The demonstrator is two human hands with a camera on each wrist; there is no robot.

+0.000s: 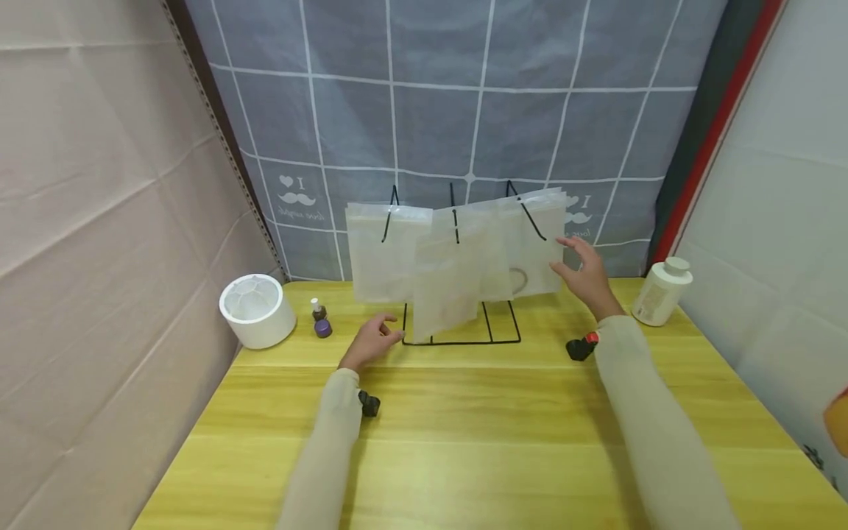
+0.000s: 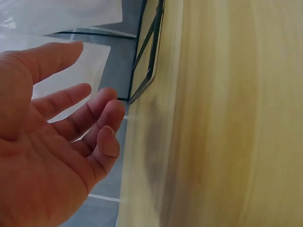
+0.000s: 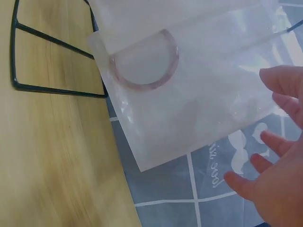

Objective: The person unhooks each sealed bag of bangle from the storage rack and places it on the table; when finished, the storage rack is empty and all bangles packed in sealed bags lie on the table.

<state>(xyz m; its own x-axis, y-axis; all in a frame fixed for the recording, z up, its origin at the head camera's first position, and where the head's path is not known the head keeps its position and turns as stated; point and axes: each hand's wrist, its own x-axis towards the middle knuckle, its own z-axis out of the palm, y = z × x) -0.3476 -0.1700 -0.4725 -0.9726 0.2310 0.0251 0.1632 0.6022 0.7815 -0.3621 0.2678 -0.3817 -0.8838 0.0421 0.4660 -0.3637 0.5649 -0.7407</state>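
Observation:
Translucent plastic bags hang in overlapping bunches from the prongs of a black wire rack at the back of the table. Through the right-hand bag a ring-shaped item, like a bangle, shows in the right wrist view; another bag covers its top part. My right hand is by the right edge of that bag, thumb and fingers spread, holding nothing. Near the rack's front left corner, my left hand has loosely bent fingers and an empty palm, seen in the left wrist view.
At the left stands a white round container, beside a small dark bottle with a white top and a purple-capped item. A white bottle stands at the right edge. A grey checked cloth hangs behind the rack.

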